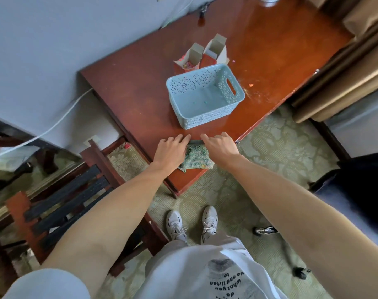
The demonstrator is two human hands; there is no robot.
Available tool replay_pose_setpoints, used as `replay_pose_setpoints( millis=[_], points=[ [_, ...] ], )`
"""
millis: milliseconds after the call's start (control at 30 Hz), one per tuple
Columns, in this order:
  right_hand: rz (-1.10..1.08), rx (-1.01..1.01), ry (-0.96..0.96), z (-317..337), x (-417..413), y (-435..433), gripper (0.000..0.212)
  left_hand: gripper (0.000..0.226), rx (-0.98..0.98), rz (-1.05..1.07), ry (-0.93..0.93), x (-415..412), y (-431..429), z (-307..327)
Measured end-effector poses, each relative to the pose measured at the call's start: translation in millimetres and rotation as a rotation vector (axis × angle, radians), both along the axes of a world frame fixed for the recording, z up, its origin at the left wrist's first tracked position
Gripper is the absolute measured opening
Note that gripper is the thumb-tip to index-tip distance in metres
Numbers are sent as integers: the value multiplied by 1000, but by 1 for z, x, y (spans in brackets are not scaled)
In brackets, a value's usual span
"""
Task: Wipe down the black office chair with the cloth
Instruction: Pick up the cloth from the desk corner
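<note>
A green terry cloth lies on the near corner of a red-brown wooden table. My left hand holds its left side, fingertips curled over the far edge. At the cloth's right side, my right hand grips that same far edge with bent fingers. Both hands cover much of the cloth. The black office chair stands at the right edge of the view, only partly visible, well apart from both hands. One of its castors shows on the carpet.
A light blue perforated basket stands on the table just beyond my hands, with two open cardboard boxes behind it. A dark slatted wooden chair is on the left. Beige curtains hang on the right. My feet stand on green patterned carpet.
</note>
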State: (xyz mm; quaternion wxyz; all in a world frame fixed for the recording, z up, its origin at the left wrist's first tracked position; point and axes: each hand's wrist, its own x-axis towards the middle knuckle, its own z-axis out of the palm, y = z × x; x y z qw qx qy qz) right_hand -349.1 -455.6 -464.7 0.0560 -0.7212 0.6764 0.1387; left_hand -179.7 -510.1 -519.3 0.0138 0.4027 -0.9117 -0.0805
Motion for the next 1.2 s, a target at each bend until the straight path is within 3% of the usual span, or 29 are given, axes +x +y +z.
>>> replay_pose_setpoints(
  millis=[267,567,900,1200],
  points=[
    [-141,-122,100,18,-45,50,36,48,-42,-213,84,-52,14,35],
    [-476,-233,17,44,-107,155,23,28,-177,-487,170,-147,73,60],
    [-686,-234,74,48,-180,338,26,14,-272,-735,277,-251,220,64],
    [-910,-215,79,49,-224,501,31,23,-267,-970,303,-333,365,67]
  ],
)
